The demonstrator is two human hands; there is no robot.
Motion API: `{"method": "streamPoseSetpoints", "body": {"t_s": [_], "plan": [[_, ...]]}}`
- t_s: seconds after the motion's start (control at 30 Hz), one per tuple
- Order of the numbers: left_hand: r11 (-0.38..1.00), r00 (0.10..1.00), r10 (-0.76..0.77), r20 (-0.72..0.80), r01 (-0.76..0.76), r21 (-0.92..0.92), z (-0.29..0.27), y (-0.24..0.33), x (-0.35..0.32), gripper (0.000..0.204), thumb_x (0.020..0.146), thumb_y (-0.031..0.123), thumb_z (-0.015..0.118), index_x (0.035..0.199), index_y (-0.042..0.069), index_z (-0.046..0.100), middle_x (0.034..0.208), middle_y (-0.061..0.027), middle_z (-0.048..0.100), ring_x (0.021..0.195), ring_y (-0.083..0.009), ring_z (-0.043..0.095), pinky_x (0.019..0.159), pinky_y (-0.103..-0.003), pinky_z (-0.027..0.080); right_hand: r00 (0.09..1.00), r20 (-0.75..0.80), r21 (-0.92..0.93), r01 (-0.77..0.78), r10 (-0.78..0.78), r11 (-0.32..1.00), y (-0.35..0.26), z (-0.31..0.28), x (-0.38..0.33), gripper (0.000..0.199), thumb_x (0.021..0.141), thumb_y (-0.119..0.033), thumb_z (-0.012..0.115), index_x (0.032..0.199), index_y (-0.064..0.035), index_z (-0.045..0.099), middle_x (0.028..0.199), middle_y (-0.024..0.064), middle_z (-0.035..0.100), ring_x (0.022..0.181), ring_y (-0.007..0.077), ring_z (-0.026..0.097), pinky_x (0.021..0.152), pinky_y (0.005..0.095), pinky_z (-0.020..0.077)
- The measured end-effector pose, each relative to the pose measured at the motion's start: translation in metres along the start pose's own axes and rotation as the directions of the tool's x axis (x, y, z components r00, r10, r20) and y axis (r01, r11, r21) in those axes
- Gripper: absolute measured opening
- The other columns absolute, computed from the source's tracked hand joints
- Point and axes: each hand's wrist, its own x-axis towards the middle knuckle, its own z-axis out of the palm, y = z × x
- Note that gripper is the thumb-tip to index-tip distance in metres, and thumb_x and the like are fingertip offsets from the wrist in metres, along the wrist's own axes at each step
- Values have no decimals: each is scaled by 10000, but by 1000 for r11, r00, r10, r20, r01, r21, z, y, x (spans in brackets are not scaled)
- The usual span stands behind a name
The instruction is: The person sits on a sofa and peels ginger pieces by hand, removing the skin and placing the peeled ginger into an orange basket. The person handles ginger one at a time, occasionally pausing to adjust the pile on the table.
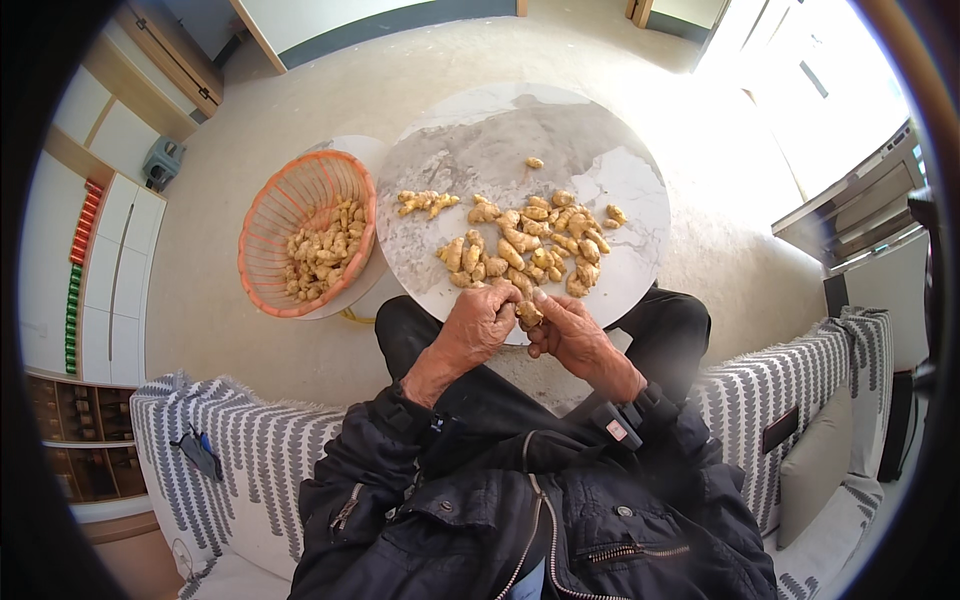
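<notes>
Both my hands meet at the near edge of a round marbled table (430,270), over my lap. A knobby piece of ginger root (529,314) is held between them. My right hand (572,335) grips it from the right, with the thumb on top. Curled fingers of my left hand (478,325) close in at its left side; whatever they pinch is hidden. Just beyond my hands lies a loose heap of ginger pieces (520,240). To the left of the heap sits a separate branching ginger root (428,203), and one small piece (535,162) lies farther back.
An orange plastic basket (258,235), partly filled with ginger, stands left of the table on a smaller round stand (375,285). Under me is a sofa with a patterned cover (250,440). A grey cushion (815,470) leans at the right; a small stool (163,160) stands far left.
</notes>
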Motion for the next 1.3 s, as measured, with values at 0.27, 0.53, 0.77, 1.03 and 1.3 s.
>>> {"method": "streamPoseSetpoints", "body": {"t_s": [0.27,0.53,0.77,1.03,1.3], "plan": [[999,999,31,23,-30,-44,-4,11,-8,150,928,77,711,1028,-22,659,790,-66,663,684,-125,626,636,-306,523,985,-171,-64,21,-31,998,-4,11,4,375,1037,-407,605,1047,-34,638,865,25,648,676,102,591,620,313,567],[976,998,-47,-28,40,-214,3,8,-6,173,920,17,700,1070,18,613,849,-129,705,753,-196,705,665,-317,548,981,-181,-169,37,-67,985,-3,22,4,453,1002,-434,632,1093,9,637,769,-6,555,582,78,519,488,277,517],[906,978,-180,104,206,-369,-3,0,-3,113,995,85,670,1078,12,645,779,-12,664,644,-61,593,583,-235,505,985,-164,-144,30,-54,989,1,26,8,409,1017,-444,617,1082,-42,651,738,-23,538,537,56,461,444,257,467],[863,970,-218,111,244,-442,-4,-5,-5,86,1001,41,618,1055,-11,660,771,-16,651,616,-70,591,560,-236,504,991,-129,-28,-39,35,999,2,25,6,413,1043,-463,571,1001,-57,636,718,-12,528,512,73,455,450,276,458],[890,963,-256,85,269,-368,-4,-6,-5,107,1017,52,578,1057,-15,651,754,-25,645,592,-79,588,537,-241,498,994,-104,-11,-47,46,999,6,26,5,415,1055,-451,547,981,-50,625,727,3,534,519,82,461,461,277,465]]}}
